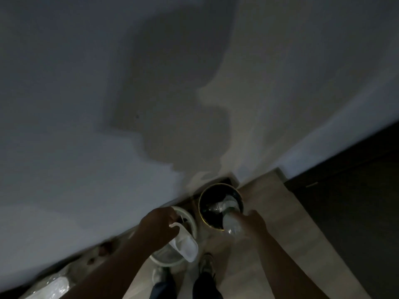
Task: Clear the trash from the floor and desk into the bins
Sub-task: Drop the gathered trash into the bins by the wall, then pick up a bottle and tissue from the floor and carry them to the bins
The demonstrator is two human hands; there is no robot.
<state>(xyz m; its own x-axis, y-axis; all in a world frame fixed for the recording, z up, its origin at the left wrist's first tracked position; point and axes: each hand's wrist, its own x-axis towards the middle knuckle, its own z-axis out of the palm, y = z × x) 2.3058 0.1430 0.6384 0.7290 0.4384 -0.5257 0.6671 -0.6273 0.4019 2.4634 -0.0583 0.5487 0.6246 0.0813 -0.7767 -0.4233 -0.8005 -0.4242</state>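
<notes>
In dim light, seen from the head camera, a person stands over two bins set side by side against a pale wall (86, 104), where the person's shadow (172, 104) falls large. The left hand (160, 221) is curled round a white piece of trash (185, 244), which hangs over the white bin (190, 219); motion blur hides what kind of item it is. The right hand (253, 220) grips a clear plastic bottle (232, 224), held tilted above the near rim of the dark bin (216, 185), a round container with a thin gold edge. More clear plastic trash (224, 206) already lies inside that bin. Both forearms reach forward from the bottom of the frame. Below them, two shoes (206, 264) stand on the light wooden floor (280, 234), just beside the bins. A dark door or cabinet front (345, 201) fills the right side, and a bundle wrapped in shiny plastic (49, 285) lies along the wall at lower left, well apart from the bins.
</notes>
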